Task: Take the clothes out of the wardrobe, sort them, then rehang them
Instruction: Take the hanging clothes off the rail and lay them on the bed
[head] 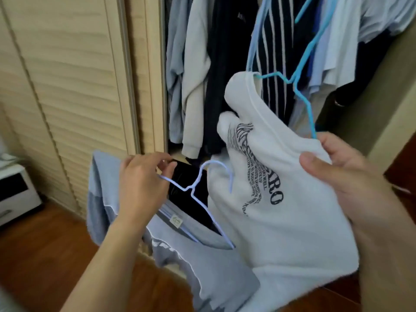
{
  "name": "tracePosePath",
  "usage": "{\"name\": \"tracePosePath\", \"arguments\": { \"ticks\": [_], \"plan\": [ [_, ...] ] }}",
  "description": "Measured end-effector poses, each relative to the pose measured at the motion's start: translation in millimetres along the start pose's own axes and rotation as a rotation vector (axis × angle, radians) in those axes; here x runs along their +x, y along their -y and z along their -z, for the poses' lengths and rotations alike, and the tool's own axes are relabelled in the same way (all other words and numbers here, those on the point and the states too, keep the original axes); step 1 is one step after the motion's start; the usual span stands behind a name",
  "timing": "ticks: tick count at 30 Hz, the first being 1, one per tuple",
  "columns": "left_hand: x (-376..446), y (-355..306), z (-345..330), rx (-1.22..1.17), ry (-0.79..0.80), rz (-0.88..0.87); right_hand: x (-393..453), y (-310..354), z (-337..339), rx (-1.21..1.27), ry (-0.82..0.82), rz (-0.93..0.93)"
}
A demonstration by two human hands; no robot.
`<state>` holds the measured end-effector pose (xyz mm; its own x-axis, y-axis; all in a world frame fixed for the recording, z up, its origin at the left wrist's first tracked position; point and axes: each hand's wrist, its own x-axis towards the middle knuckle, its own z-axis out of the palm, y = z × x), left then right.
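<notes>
My left hand (140, 185) grips a pale lilac wire hanger (198, 183) that carries a grey-blue shirt (202, 262), low in the middle. My right hand (344, 170) grips the shoulder of a white T-shirt (288, 217) with dark lettering, which sits on a bright blue wire hanger (302, 70). The two garments touch side by side in front of the open wardrobe (231, 70), where several shirts in light blue, beige, navy and stripes hang.
A louvred wooden sliding door (67, 86) closes the wardrobe's left half. A white bedside cabinet (15, 194) stands at the far left on the wooden floor (56, 244). The wardrobe's beige side wall (382, 97) rises on the right.
</notes>
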<state>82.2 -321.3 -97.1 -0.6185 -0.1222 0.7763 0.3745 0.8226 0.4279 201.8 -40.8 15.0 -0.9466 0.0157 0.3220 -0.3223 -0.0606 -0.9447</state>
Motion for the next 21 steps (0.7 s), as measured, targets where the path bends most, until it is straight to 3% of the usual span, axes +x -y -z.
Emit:
{"name": "tracePosePath", "arguments": {
  "ticks": [4, 8, 10, 15, 21],
  "plan": [
    [-71, -65, 26, -0.027, 0.12, 0.06, -89, 27, 67, -0.159, 0.033, -0.054],
    [-118, -104, 56, -0.109, 0.113, 0.178, -141, 49, 129, -0.567, 0.001, 0.062],
    [-136, -118, 62, -0.124, 0.157, 0.259, -150, 31, 152, -0.692, -0.047, -0.022],
    [-173, -126, 66, 0.042, 0.629, 0.336, -188, -37, 169, -0.82, -0.077, -0.253],
    [-204, -90, 66, 0.15, 1.012, 0.495, -240, -30, 198, -0.843, -0.333, -0.362]
  ]
}}
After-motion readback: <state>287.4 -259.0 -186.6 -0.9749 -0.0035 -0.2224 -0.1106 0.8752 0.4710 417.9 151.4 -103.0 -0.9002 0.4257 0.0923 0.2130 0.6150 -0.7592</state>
